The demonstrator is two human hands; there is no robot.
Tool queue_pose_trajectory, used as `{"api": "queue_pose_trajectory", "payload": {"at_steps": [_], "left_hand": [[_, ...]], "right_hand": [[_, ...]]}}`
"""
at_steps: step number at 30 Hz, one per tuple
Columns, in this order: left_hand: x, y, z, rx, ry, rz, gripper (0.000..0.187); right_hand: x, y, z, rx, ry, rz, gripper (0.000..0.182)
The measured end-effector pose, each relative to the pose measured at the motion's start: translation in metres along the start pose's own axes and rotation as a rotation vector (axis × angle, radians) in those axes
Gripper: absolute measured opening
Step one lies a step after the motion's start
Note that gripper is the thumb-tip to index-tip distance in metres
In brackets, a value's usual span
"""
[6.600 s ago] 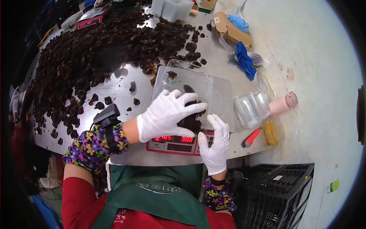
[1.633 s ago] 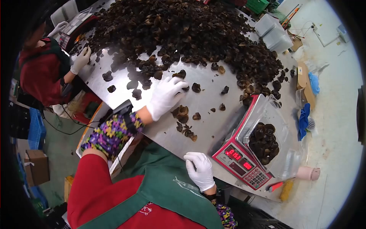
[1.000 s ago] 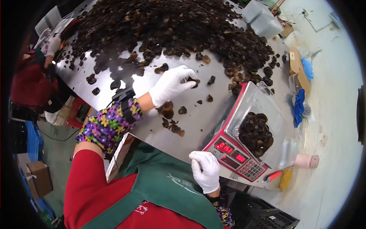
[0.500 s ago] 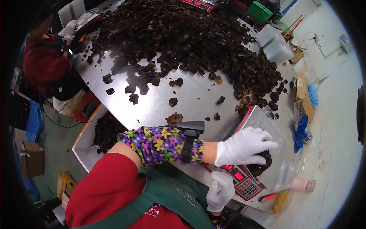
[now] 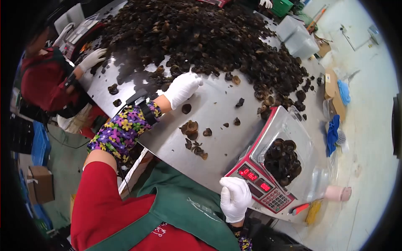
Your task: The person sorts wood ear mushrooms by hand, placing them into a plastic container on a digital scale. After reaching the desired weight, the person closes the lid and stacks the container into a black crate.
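My left hand (image 5: 182,88), in a white glove, is at the near edge of the dark, curled pieces (image 5: 188,35) heaped on the metal table. Its fingers are bent together, and whatever they may hold is hidden. Beside the red scale (image 5: 259,184), my right hand (image 5: 235,200) is a loose gloved fist with nothing showing in it. A clear tray (image 5: 307,152) on the scale bears a clump of dark pieces (image 5: 282,162). The red digits appear to read 0.162 and 0.00. Several loose pieces (image 5: 190,129) lie between my left hand and the scale.
At the left, a co-worker (image 5: 48,81) in red reaches a gloved hand (image 5: 93,59) to the heap. Another gloved hand (image 5: 266,3) shows at the top. Clear containers (image 5: 299,39), a blue cloth (image 5: 333,134), a pink roll (image 5: 338,193) and a red-handled tool (image 5: 300,208) are at the right.
My left hand has swung from the scale's tray to the heap's edge. More loose pieces show on the near table. The co-worker's hand has reached toward the heap; my right hand stays a fist.
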State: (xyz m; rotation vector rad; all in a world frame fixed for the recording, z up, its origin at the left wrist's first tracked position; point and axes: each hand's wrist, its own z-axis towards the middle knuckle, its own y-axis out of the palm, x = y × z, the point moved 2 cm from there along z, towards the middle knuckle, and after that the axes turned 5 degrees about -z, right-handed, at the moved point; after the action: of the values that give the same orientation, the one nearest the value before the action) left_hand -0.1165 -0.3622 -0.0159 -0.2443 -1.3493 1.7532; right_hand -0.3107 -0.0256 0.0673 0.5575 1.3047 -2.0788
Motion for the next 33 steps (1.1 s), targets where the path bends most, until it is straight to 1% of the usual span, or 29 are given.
{"api": "queue_pose_trajectory", "payload": {"at_steps": [1,2,4,5,6,8,11,12,14,15,16,17,18,20,22,24,25,27,28,30,31,33], "left_hand": [[0.007,-0.001,0.003,0.162,0.047,-0.165,0.015],[0.024,-0.01,0.008,0.147,-0.009,-0.356,0.014],[0.063,-0.016,0.023,0.115,-0.103,-0.64,0.014],[0.088,-0.019,0.03,0.134,-0.068,-0.76,0.015],[0.117,-0.03,0.037,0.113,-0.011,-0.839,0.015],[0.171,-0.044,0.05,0.066,0.026,-0.988,0.016],[0.231,-0.042,0.068,0.02,0.151,-1.143,0.016],[0.246,-0.035,0.075,-0.038,0.226,-1.131,0.019],[0.266,-0.024,0.08,-0.186,0.305,-1.271,0.023],[0.268,-0.021,0.083,-0.185,0.298,-1.237,0.025],[0.262,-0.018,0.09,-0.005,0.417,-1.102,0.024],[0.249,-0.011,0.096,0.03,0.324,-1.023,0.023],[0.234,-0.003,0.101,0.06,0.233,-0.941,0.021],[0.199,0.012,0.11,0.22,0.168,-0.458,0.02],[0.155,0.048,0.099,0.129,0.146,-0.21,0.019],[0.106,0.093,0.09,-0.242,0.126,-0.164,0.017],[0.105,0.09,0.09,-0.246,0.133,-0.159,0.017],[0.102,0.085,0.085,-0.338,0.003,-0.138,0.017],[0.101,0.084,0.082,-0.358,0.0,-0.131,0.017],[0.105,0.076,0.078,-0.196,0.159,-0.184,0.017],[0.105,0.073,0.077,-0.294,0.144,-0.137,0.015],[0.098,0.078,0.07,-0.26,0.136,-0.16,0.015]], "right_hand": [[-0.001,0.0,0.002,-0.004,0.008,-0.01,0.025],[-0.001,0.0,0.003,0.005,0.026,-0.031,0.025],[-0.003,0.0,0.006,0.01,-0.01,-0.035,0.025],[-0.006,-0.003,0.009,0.023,-0.023,-0.056,0.025],[-0.006,-0.007,0.011,0.032,-0.01,-0.081,0.025],[-0.007,-0.019,0.012,0.137,-0.048,-0.095,0.026],[-0.006,-0.037,0.008,0.213,-0.024,-0.152,0.026],[-0.005,-0.042,0.007,0.24,-0.026,-0.147,0.025],[-0.004,-0.052,0.002,0.272,-0.011,-0.184,0.024],[-0.002,-0.057,-0.002,0.294,-0.006,-0.194,0.022],[0.0,-0.062,-0.005,0.315,-0.004,-0.2,0.021],[0.001,-0.069,-0.009,0.334,-0.001,-0.24,0.012],[0.003,-0.075,-0.014,0.348,0.005,-0.246,0.012],[0.009,-0.087,-0.025,0.422,0.049,-0.266,0.011],[0.016,-0.094,-0.035,0.453,0.066,-0.278,0.011],[0.02,-0.1,-0.04,0.478,0.089,-0.274,0.011],[0.021,-0.103,-0.04,0.484,0.085,-0.299,0.011],[0.021,-0.108,-0.041,0.5,0.099,-0.326,0.014],[0.021,-0.108,-0.042,0.502,0.111,-0.354,0.018],[0.022,-0.108,-0.042,0.523,0.121,-0.301,0.017],[0.023,-0.108,-0.044,0.527,0.11,-0.304,0.016],[0.024,-0.109,-0.046,0.534,0.096,-0.302,0.016]]}}
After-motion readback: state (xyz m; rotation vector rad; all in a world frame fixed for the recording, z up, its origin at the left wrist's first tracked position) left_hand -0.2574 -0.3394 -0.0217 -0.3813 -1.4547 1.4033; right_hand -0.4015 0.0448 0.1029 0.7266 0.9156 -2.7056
